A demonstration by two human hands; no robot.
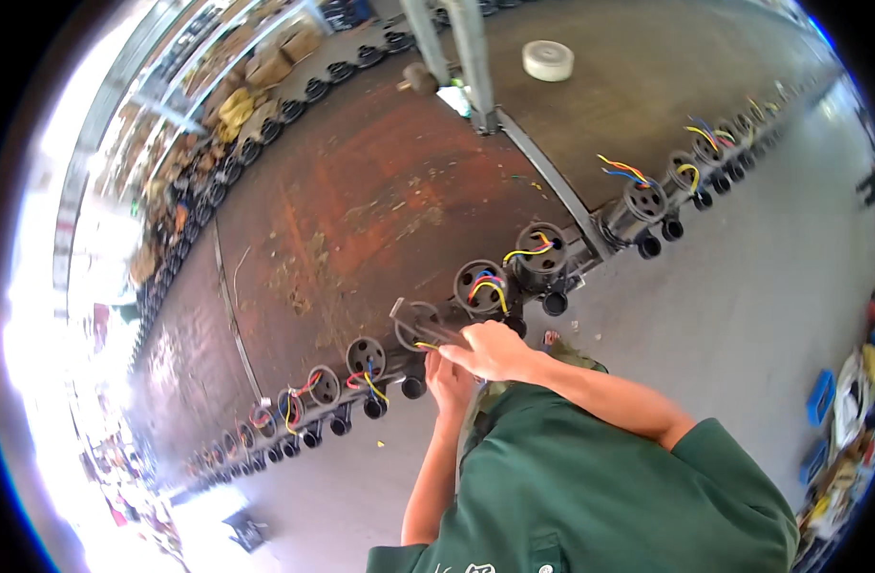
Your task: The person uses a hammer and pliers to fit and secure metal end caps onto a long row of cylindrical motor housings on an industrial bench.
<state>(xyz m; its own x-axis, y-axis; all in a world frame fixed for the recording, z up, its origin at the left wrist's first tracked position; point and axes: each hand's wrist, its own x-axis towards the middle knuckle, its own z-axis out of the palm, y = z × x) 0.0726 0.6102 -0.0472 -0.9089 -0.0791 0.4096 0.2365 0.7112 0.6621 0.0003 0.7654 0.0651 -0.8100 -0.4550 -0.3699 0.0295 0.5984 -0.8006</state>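
Note:
My right hand (499,351) is closed around what looks like a hammer (426,322), its pale blocky end lying over the rim of a dark round motor housing (405,334). Just below it, my left hand (448,385) has its fingers bent up against the near side of that housing. A yellow wire (425,345) comes out beside the left fingertips; whether they pinch it is hidden by the right hand. To the right stands another housing (480,286) with red, blue and yellow wires, and to the left sits one more (366,357) with similar wires.
Several wired housings run along the near edge of a stained brown metal table (361,210). A grey post (474,67) rises from the table near a white roll (548,60). Dark round parts line the far edge. Blue bins (821,397) stand at the right on the grey floor.

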